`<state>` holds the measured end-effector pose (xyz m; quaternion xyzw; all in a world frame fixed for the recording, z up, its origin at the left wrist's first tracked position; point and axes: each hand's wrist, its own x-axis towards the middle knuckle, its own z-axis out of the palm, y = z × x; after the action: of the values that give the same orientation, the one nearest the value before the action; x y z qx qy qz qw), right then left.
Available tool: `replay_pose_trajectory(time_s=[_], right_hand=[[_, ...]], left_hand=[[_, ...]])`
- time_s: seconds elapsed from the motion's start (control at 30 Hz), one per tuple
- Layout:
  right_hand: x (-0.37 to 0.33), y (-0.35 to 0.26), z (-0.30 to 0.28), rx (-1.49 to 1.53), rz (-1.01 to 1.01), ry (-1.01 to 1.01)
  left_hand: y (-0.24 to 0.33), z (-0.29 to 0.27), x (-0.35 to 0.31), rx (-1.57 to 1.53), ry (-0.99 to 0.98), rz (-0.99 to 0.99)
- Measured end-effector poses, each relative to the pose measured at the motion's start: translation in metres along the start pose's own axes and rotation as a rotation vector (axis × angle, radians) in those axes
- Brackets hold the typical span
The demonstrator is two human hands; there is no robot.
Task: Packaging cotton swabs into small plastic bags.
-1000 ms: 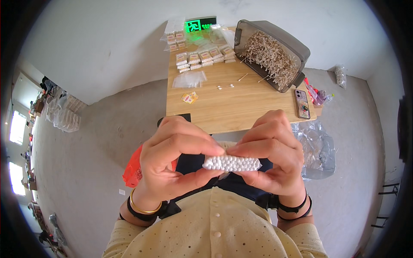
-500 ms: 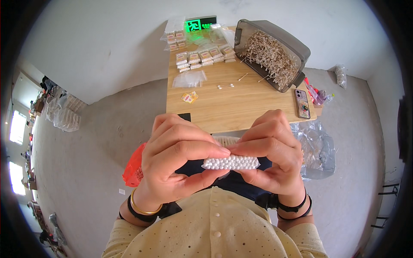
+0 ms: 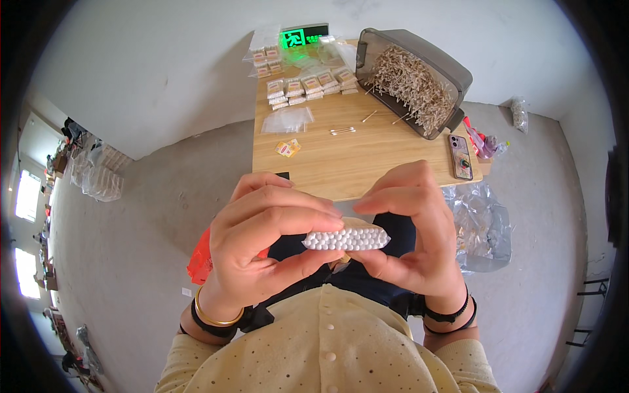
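Observation:
A clear bag of cotton swabs (image 3: 357,240) is held before my chest, its white cotton tips turned toward me. My left hand (image 3: 252,229) pinches its left end, thumb below and fingers on top. On the other side, my right hand (image 3: 419,229) has its index finger raised off the bag and apart from the thumb. The right thumb rests against the underside at the right end. Beyond my hands, the wooden table (image 3: 386,160) carries flat empty plastic bags (image 3: 287,120), small yellow-and-white cards (image 3: 287,148) and a few loose swabs (image 3: 343,131).
A grey bin (image 3: 426,49) lies tipped on its side with a heap of swabs (image 3: 413,88) inside. Packed swab bags (image 3: 308,89) stand in stacks near a lit green sign (image 3: 303,38). A phone (image 3: 460,157) lies by the right edge. Clear plastic sacking (image 3: 481,229) hangs at the right.
My right index finger has lifted off the bag, leaving a gap above it. The bag has shifted slightly up and left, still in my left hand's pinch.

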<state>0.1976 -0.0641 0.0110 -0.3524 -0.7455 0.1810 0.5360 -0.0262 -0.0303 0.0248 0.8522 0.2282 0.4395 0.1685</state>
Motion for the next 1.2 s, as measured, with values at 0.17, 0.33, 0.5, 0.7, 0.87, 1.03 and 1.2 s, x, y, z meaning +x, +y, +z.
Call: replay_pose_trajectory(time_s=[0.17,0.33,0.5,0.7,0.87,1.03,1.2], right_hand=[[0.002,0.000,0.002,-0.162,-0.150,0.024],[0.007,0.001,0.001,-0.325,-0.211,0.017],[0.012,0.001,0.005,-0.474,-0.267,0.072],[0.016,0.004,0.005,-0.498,-0.279,0.054],[0.019,0.007,0.006,-0.387,-0.253,0.006],[0.021,0.010,0.001,-0.274,-0.224,-0.028],[0.015,0.014,-0.005,-0.074,-0.107,0.028]], left_hand=[[0.005,0.001,0.005,0.183,0.002,0.022],[0.006,-0.002,0.010,0.322,0.003,0.115],[0.006,-0.001,0.014,0.428,0.012,0.186],[0.004,0.003,0.017,0.437,0.026,0.219],[0.002,0.003,0.017,0.416,0.014,0.225],[0.000,0.002,0.021,0.374,0.009,0.217],[-0.003,-0.002,0.025,0.300,0.006,0.189]])
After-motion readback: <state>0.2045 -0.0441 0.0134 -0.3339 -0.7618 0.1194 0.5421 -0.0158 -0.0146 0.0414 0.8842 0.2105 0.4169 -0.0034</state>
